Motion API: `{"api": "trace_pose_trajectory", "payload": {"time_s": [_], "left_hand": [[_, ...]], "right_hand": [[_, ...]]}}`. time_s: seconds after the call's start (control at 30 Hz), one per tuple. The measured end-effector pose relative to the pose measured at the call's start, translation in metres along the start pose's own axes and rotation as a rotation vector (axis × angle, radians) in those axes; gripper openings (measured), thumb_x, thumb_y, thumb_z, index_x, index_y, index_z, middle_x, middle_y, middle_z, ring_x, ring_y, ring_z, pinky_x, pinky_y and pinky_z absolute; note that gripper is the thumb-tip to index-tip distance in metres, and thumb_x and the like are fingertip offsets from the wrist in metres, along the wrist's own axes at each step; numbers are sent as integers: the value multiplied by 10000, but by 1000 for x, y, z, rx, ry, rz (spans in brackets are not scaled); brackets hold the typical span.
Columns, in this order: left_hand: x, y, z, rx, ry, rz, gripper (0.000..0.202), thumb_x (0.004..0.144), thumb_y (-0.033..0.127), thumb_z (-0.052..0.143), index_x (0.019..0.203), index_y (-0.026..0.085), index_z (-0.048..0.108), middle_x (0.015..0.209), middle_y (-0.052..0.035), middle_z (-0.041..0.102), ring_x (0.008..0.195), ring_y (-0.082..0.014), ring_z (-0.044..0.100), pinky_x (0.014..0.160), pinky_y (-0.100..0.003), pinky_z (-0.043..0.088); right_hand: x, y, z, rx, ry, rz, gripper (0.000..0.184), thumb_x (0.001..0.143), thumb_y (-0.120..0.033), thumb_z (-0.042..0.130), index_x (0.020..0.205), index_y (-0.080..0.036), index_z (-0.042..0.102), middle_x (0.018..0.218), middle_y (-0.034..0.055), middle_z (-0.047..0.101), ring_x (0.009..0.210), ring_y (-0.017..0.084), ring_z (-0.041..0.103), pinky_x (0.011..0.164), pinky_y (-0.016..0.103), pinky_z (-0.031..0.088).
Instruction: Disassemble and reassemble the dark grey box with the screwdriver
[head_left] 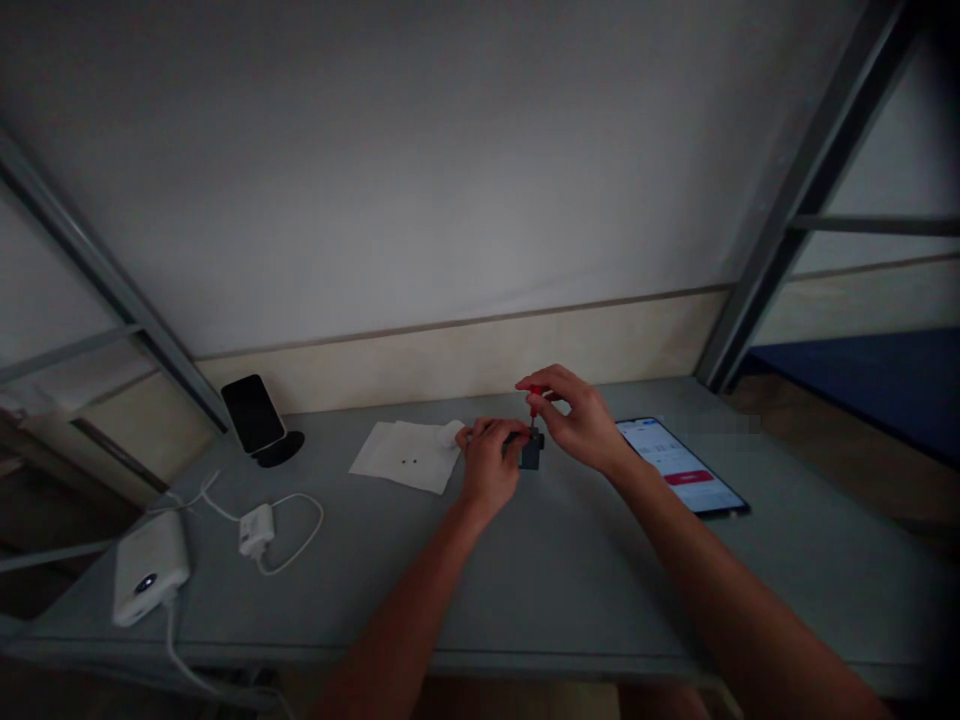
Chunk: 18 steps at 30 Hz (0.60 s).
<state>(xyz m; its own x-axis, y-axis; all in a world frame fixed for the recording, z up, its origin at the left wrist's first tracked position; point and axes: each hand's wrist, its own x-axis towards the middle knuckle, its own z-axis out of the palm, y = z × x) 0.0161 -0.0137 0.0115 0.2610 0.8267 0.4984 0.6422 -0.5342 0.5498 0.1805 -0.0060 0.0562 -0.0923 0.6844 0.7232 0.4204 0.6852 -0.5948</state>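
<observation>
My right hand (576,412) pinches the red handle of a small screwdriver (535,392), held upright. Its thin shaft points down at a small dark, box-like device (529,455) on the table. Around the left side of that device are the fingers of my left hand (491,455), pressing it against the tabletop. Part of the device is hidden under those fingers, and its exact kind is too small to make out. Just left of my left hand lies a white paper sheet (379,455) with a couple of tiny dark pieces, perhaps screws, on it.
A tablet (679,470) with a lit screen lies right of my hands. At the back left, a phone (255,412) leans on a dark round stand. A white power bank (152,568) and a white charger (256,530) with cables sit at the left. Behind the grey table (570,580) rises a wall.
</observation>
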Motion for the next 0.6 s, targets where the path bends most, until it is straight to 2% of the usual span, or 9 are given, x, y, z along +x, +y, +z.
{"api": "trace_pose_trajectory", "payload": {"time_s": [0.1, 0.23, 0.4, 0.5, 0.6], "left_hand": [[0, 1, -3, 16, -13, 15, 138, 967, 245, 576, 1040, 269, 690, 1121, -16, 735, 1133, -221, 575, 1014, -427, 278], [1, -3, -13, 68, -101, 115, 164, 959, 263, 586, 1093, 282, 679, 1166, -17, 722, 1165, -223, 562, 1029, -434, 285], [5, -13, -25, 140, -198, 241, 268, 1001, 291, 513, 1210, 327, 676, 1244, -42, 686, 1183, -222, 548, 1036, -422, 331], [6, -19, -27, 166, -205, 255, 324, 1016, 315, 472, 1283, 341, 654, 1201, -59, 693, 1126, -225, 572, 1023, -410, 382], [6, -26, -24, 104, -212, 202, 369, 1031, 297, 413, 1326, 298, 634, 1176, -72, 705, 1082, -213, 617, 997, -373, 448]], "right_hand": [[-1, 0, 0, 60, -1, 63, 221, 974, -325, 514, 1015, -207, 697, 876, 48, 709, 760, 175, 673, 730, 317, 541], [-1, 5, 6, 63, 83, 117, 207, 884, -399, 659, 880, -196, 694, 776, 38, 706, 667, 175, 653, 698, 322, 544], [-1, 21, 10, 79, 248, 233, 324, 897, -488, 625, 962, -181, 705, 763, 43, 698, 665, 176, 651, 673, 314, 531], [-1, 37, 11, 142, 336, 345, 444, 885, -583, 594, 986, -163, 693, 698, 37, 679, 615, 176, 636, 618, 306, 518], [-4, 54, 11, 162, 375, 427, 507, 865, -636, 588, 963, -149, 689, 657, 40, 674, 598, 178, 639, 604, 304, 516]]}}
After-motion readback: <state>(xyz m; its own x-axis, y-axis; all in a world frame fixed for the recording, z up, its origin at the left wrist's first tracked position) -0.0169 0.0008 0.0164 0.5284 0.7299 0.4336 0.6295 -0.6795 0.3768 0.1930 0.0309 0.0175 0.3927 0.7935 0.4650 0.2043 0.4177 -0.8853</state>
